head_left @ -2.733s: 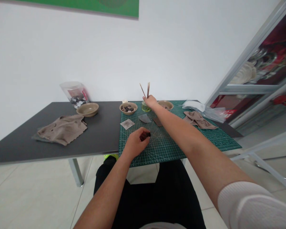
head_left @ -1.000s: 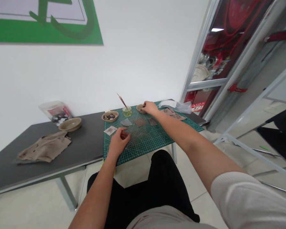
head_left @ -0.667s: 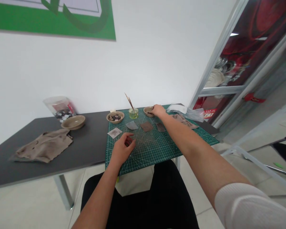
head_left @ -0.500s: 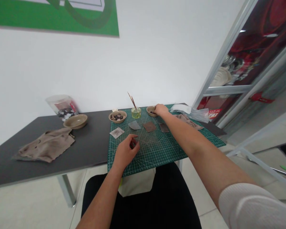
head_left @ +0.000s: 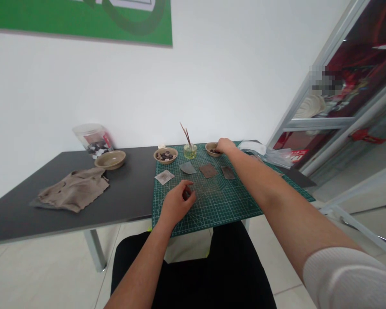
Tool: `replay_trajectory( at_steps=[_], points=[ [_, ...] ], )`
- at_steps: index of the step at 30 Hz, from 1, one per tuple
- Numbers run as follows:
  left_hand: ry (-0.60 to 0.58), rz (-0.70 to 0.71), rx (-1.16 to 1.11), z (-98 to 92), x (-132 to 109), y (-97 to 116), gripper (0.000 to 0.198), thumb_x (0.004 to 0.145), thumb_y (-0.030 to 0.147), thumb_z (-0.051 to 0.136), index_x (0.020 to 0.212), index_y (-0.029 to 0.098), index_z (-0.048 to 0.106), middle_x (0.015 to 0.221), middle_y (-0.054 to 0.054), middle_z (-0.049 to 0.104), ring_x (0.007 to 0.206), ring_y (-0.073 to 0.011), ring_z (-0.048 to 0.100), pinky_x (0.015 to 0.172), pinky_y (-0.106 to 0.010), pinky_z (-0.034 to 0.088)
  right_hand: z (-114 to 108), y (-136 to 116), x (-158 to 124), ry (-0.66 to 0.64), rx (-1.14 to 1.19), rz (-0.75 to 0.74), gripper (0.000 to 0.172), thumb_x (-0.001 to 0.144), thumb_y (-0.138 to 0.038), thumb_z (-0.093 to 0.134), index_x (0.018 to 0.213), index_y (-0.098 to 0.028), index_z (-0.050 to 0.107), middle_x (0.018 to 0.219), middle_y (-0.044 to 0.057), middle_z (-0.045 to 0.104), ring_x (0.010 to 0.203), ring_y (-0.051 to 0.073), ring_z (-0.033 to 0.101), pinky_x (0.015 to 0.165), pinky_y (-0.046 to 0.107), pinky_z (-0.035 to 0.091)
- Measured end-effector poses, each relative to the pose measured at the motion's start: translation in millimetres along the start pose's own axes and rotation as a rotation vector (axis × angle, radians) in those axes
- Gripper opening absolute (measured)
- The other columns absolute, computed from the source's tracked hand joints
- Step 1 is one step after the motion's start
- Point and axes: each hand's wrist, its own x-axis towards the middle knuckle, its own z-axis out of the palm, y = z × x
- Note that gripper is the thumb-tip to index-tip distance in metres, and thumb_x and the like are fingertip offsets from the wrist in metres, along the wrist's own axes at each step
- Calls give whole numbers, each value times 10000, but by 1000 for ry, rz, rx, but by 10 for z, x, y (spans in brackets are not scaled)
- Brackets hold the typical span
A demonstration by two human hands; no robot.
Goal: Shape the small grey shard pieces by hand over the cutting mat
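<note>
Over the green cutting mat [head_left: 209,206], my left hand [head_left: 179,201] is curled with its thumb towards the bent fingers; whatever may lie in its shaded hollow is too small to tell. My right hand [head_left: 225,146] reaches to the small brown bowl [head_left: 208,150] at the back. Its bent fingers dip over the rim among dark pieces [head_left: 215,150], and the fingertips are hidden. Between the hands lie a pale sanding sheet [head_left: 164,177], a grey sheet [head_left: 188,168], a reddish-brown sheet [head_left: 208,171] and a dark brown sheet [head_left: 227,173].
Behind the sheets stand a bowl of dark and tan pieces [head_left: 166,156] and a glass jar [head_left: 190,151] with thin sticks. Leftwards are a brown cloth [head_left: 75,189], another bowl [head_left: 110,160] and a tilted clear tub [head_left: 94,139]. Plastic bags [head_left: 278,156] lie beyond my right forearm.
The view has swung slightly left, so everything sits further right. My right hand stays at the small bowl, its fingers a little deeper over the rim. My left hand keeps its curled pose.
</note>
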Motion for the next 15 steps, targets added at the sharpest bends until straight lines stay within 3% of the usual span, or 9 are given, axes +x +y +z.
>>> replay_trajectory(
  at_steps=[7,15],
  points=[
    [-39,-8,10,-5,10,-4,299,836,326,574,1124,246,583,822,16,665,649,-125,577,619,-262,411,57,17,66,51,-25,-22,564,688,-390,812,1112,-38,691,1093,263,682,1055,325,666,850,339,532],
    [-44,-11,15,-7,3,5,295,838,322,573,1122,243,582,816,15,660,646,-125,566,619,-264,402,70,72,131,0,50,36,407,701,-281,818,1008,-36,714,904,224,716,953,298,700,815,316,535]
  ],
)
